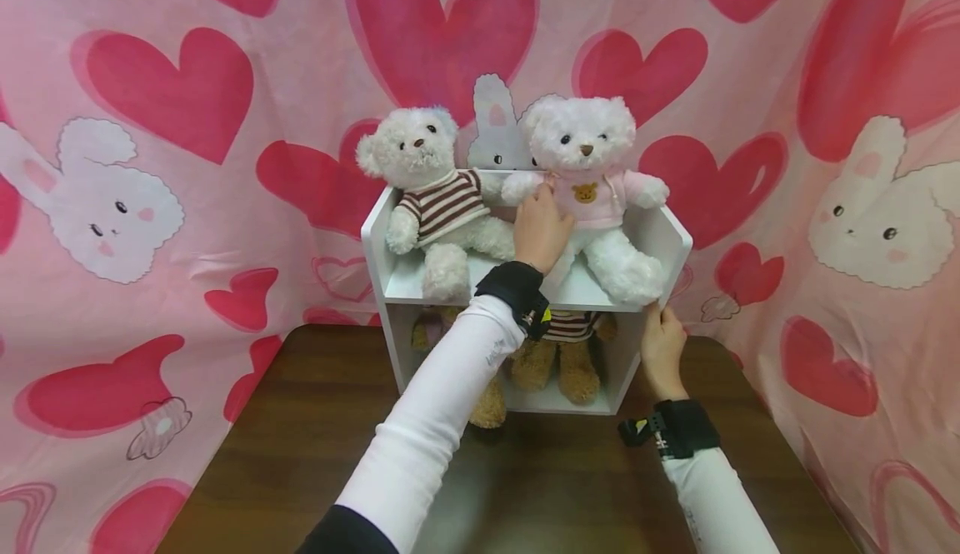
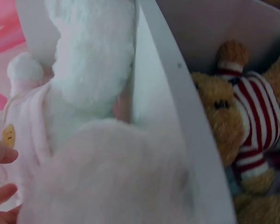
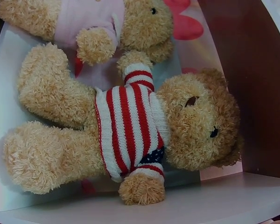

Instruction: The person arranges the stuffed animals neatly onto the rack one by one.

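A white teddy bear in a pink top sits on the upper level of a white shelf. My left hand touches its front near one arm, fingers apart against the pink cloth in the left wrist view. Beside it, another white bear in a brown-striped top leans to the left. My right hand grips the shelf's right side panel near the front edge. Below, a brown bear in a striped top sits in the lower compartment, partly hidden in the head view.
Next to the lower striped bear is a brown bear in a pale pink top, mostly behind my left forearm in the head view. The shelf stands on a dark wooden table. A pink heart-and-rabbit cloth hangs behind and at both sides.
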### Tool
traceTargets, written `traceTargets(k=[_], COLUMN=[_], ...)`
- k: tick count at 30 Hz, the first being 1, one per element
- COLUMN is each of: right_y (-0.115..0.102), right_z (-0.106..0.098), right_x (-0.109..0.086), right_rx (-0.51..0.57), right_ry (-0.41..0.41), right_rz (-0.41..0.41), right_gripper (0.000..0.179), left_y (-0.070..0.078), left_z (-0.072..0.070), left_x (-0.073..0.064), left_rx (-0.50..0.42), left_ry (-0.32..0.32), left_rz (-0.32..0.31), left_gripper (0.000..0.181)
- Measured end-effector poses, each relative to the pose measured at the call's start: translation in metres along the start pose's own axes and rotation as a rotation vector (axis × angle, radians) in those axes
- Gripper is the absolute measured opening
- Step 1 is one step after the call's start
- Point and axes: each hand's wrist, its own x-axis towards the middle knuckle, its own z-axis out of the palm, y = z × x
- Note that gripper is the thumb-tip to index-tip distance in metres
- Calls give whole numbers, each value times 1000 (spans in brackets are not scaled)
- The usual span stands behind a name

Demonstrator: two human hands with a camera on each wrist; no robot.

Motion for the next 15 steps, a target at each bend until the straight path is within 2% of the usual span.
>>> traceTargets(k=[3,10,15], right_y=[1,1,1], right_z=[1,1,2], right_x=[0,0,0], right_rx=[13,19,22], right_ry=[-4,7,3], right_rz=[3,-17,-13], right_gripper=[37,36,38], left_y=[-3,-3,-2], left_z=[-9,-35,-52], left_x=[1,0,-3], left_rx=[25,62,115], left_ry=[-43,-278,-377], left_rz=[53,152,217], left_gripper=[31,23,15])
